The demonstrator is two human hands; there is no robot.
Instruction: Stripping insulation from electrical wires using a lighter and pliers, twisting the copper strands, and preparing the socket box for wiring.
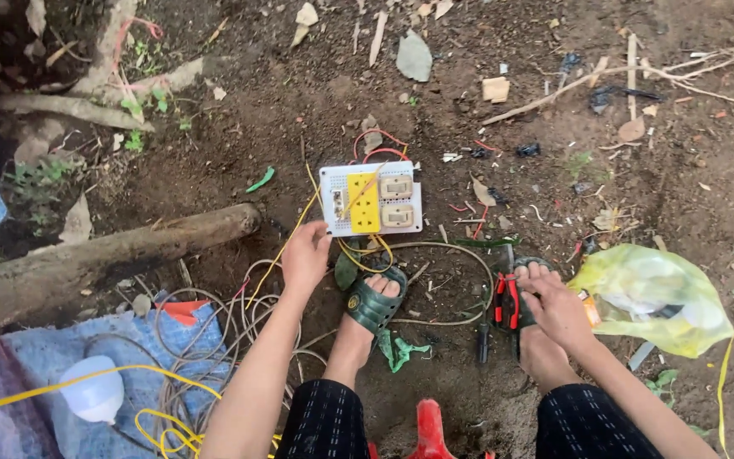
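The left hand (306, 255) pinches the switch board (371, 199) at its seven o'clock corner (wires trail out). The right hand (554, 304) seems closed on red pliers (507, 302), so wiring continues; cutting needs a steady board.

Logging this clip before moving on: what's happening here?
A person sits on bare dirt, feet in green sandals. The left hand reaches to the lower left corner of a white switchboard with a yellow panel and trailing wires. The right hand grips red-handled pliers by the right foot. A yellow plastic bag lies to the right.
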